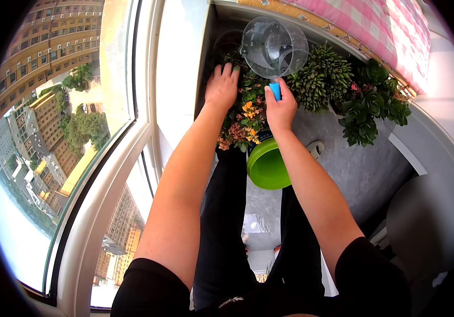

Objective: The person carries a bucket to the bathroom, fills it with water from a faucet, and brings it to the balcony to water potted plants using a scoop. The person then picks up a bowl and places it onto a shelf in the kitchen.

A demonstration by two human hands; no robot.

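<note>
My right hand [281, 109] grips the blue handle of a clear plastic measuring jug [274, 48], with the thumb lying along it. The jug is tipped over the plants, so I look onto its round transparent body; whether liquid is inside I cannot make out. My left hand [222, 89] reaches into the foliage beside it, back of the hand up and fingers stretched out over the leaves. Its fingertips partly disappear among the stems. Just below both hands grows a flowering plant [250, 111] with orange and faded pinkish blossoms.
A bright green bowl-like container [270, 170] stands between my legs, under my right forearm. To the right are a bushy succulent [322, 76] and a broad-leaved dark plant [373, 105]. A window frame [110, 190] runs along the left; pink checked cloth [375, 31] lies at upper right.
</note>
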